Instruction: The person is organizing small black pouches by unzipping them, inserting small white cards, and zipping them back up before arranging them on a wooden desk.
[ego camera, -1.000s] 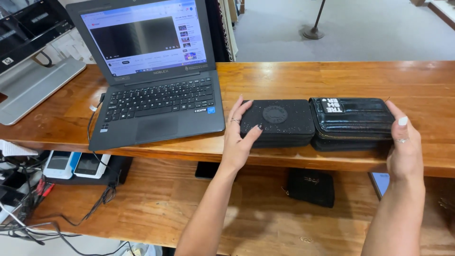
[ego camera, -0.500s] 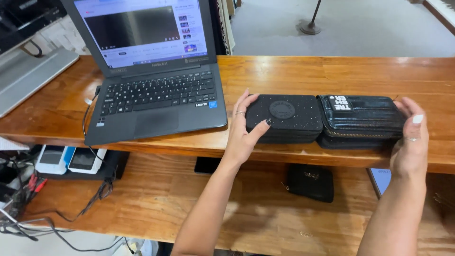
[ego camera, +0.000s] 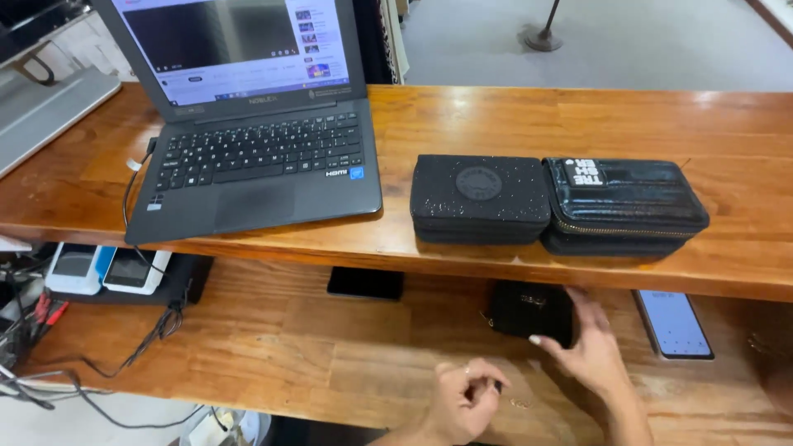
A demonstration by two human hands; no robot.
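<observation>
Your left hand: lowest in view, over the lower wooden shelf, fingers curled loosely inward; you hold nothing that shows.
Your right hand: just beyond it, fingers spread wide and flat, fingertips touching the near edge of the small black pouch.
Small black pouch: lies on the lower shelf, tucked under the lip of the upper counter, with a small pale mark on its top.
Phone with lit screen: flat on the lower shelf, just right of your right hand, pale blue display facing up.
Dark phone: flat, left of the pouch, half under the counter edge.
White card readers: far left of the shelf, side by side, cables trailing beside them.
Speckled black case: on the counter above, rectangular, round dark badge in the middle of its lid.
Glossy black case: touching the speckled one on its right, quilted, gold zip, white block lettering at its top left corner.
Laptop: open, left on the counter, screen lit, small blue sticker by the keyboard.
</observation>
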